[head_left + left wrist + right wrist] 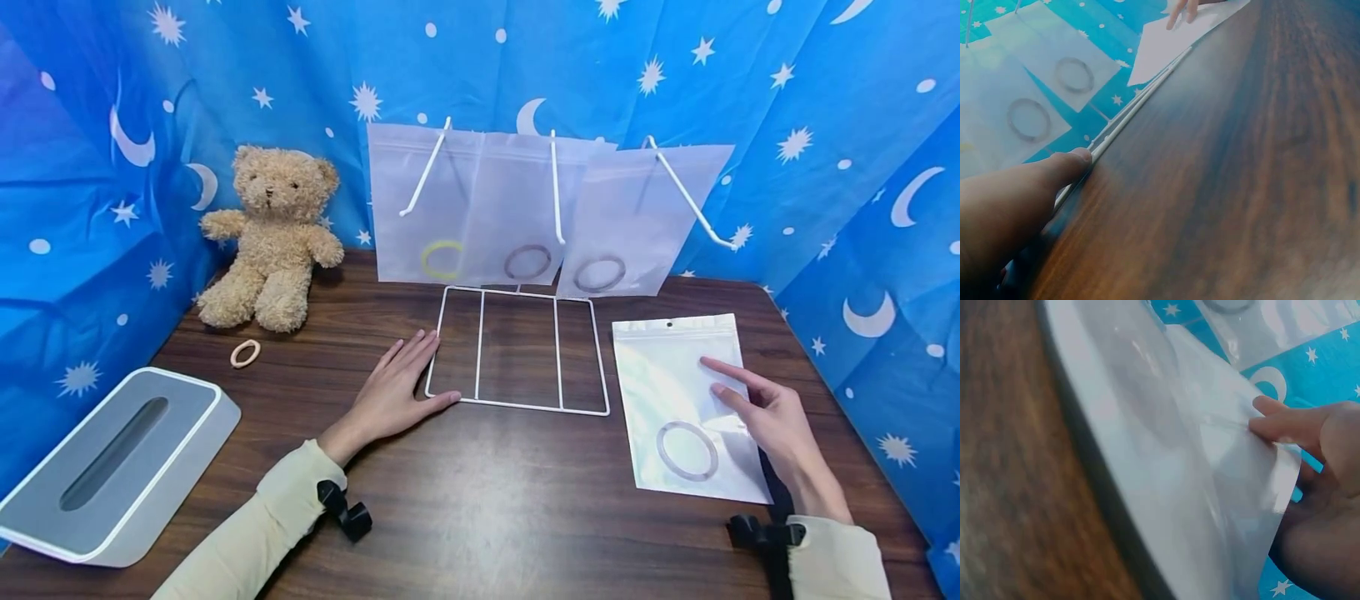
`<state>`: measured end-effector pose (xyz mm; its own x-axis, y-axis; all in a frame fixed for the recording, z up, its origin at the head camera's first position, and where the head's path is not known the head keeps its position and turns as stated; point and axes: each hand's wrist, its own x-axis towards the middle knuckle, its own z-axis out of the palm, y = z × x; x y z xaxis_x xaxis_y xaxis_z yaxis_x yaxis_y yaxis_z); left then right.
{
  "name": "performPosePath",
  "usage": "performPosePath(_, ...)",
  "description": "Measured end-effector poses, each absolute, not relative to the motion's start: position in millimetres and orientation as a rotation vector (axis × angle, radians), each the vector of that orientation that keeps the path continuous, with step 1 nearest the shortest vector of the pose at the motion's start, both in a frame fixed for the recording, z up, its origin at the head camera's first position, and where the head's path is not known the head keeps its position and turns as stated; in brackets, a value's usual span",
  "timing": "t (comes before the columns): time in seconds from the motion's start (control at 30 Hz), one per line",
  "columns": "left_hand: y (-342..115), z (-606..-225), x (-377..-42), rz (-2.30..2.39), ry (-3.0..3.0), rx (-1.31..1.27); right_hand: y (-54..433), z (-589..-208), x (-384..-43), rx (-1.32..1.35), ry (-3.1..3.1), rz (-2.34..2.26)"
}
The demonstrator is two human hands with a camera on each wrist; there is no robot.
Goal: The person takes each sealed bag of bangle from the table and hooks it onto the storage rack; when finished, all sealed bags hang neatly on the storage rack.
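A white wire display rack (525,406) stands mid-table, its front hooks bearing several translucent zip bags (517,192), each with a ring-shaped bangle inside. At the base's front left corner rests my left hand (393,396), fingers extended and thumb against the front wire. To the right of the rack is another zip bag (648,375), pearly white, with a greyish bangle (662,454) showing through it. My right hand (783,425) holds this bag by its right edge. In the right wrist view the bag (1235,481) bends; some fingers are hidden behind it.
A teddy bear (273,237) sits at the back left, with a small wooden ring (244,354) in front of it. The grey-topped tissue box (187,408) occupies the near left. Blue star-patterned cloth (465,67) surrounds the back and sides of the table.
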<state>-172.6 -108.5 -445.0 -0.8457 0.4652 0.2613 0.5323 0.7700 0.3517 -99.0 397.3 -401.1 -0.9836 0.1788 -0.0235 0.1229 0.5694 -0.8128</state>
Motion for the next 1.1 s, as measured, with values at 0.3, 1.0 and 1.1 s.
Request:
performPosePath(0.3, -106, -446, -171, -0.631, -2.795, -0.805, 391, -352, -73, -0.272, -2.543, 1.381)
performPosePath(1.0, -109, -446, -173, -0.624, -2.79, -0.798, 208, -287, -82, 0.513, -1.594, 1.745)
performPosePath(1.1, -109, -445, -173, -0.622, -2.792, -0.796, 191, -291, -84, 0.546, -1.567, 1.721)
